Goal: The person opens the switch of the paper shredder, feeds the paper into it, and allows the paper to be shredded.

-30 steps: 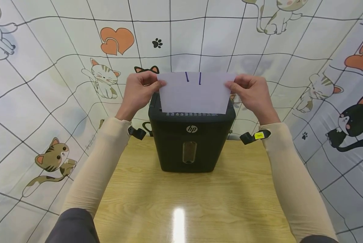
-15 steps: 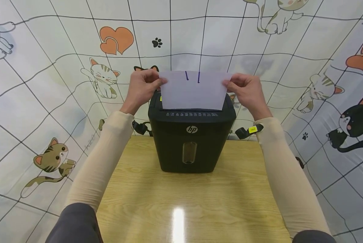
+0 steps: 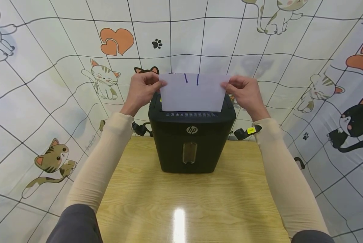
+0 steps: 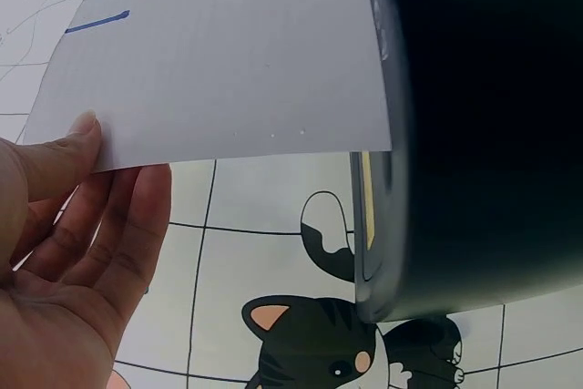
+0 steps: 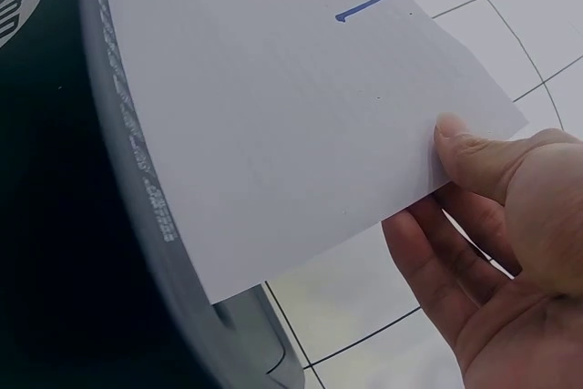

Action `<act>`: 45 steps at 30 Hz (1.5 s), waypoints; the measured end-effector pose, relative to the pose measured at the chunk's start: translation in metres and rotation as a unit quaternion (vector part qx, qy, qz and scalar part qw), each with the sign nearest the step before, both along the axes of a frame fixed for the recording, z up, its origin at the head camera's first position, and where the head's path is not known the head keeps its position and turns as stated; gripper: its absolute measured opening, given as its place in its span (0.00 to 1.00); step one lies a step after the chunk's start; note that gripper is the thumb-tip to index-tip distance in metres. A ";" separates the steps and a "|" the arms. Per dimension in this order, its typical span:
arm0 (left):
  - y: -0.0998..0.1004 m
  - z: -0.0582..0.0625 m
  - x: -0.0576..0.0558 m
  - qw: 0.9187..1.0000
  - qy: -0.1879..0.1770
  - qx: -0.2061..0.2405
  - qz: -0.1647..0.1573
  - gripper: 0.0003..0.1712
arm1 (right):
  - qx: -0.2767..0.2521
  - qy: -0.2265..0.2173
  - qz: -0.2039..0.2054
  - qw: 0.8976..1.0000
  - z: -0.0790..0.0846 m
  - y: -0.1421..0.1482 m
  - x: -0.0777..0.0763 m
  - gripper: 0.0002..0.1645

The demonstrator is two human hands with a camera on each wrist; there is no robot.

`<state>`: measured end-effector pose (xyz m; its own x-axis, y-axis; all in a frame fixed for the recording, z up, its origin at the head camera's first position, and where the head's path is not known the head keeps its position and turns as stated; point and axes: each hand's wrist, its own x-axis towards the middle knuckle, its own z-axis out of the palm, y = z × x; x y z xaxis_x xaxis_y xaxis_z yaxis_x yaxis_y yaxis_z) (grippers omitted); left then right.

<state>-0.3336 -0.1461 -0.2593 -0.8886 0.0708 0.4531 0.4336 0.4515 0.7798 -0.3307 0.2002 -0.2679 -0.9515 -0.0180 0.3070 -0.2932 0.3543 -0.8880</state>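
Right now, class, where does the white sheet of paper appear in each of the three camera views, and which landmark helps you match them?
Head: sheet of paper upper centre, standing in the black shredder, held between the left hand and the right hand.
Left wrist: upper left.
Right wrist: centre.
Shared landmark: two blue pen strokes near the sheet's top edge.

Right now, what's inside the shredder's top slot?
The lower edge of the white sheet stands in the slot of the black shredder. The left hand and right hand pinch its upper corners. How deep it reaches is hidden by the housing.
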 end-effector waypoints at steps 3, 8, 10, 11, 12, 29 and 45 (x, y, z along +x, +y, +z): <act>0.000 -0.003 0.000 1.000 -0.006 -0.005 0.004 0.08 | 0.014 -0.010 -0.009 1.000 -0.003 0.000 0.000 0.20; 0.001 -0.006 0.000 1.000 -0.009 -0.011 0.002 0.08 | 0.026 -0.025 -0.018 0.999 -0.006 0.000 0.000 0.23; 0.000 -0.008 0.000 1.000 -0.011 -0.013 -0.001 0.08 | 0.030 -0.026 -0.017 0.999 -0.007 0.000 0.001 0.23; 0.000 -0.008 0.000 1.000 -0.012 -0.013 0.000 0.08 | 0.033 -0.027 -0.016 0.999 -0.008 0.000 0.001 0.23; 0.000 -0.009 0.000 1.000 -0.015 -0.013 -0.001 0.08 | 0.035 -0.027 -0.013 0.999 -0.009 0.000 0.001 0.23; -0.001 -0.015 0.004 0.999 -0.030 -0.010 -0.002 0.09 | 0.050 -0.038 -0.007 0.998 -0.019 0.000 0.003 0.26; -0.003 -0.019 0.005 0.999 -0.036 -0.028 -0.003 0.09 | 0.065 -0.031 -0.002 0.997 -0.026 0.000 0.005 0.26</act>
<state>-0.3286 -0.1487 -0.2787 -0.9183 0.1005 0.3830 0.3803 0.4930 0.7825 -0.3254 0.2007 -0.2936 -0.9689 -0.0497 0.2425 -0.2371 0.4687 -0.8510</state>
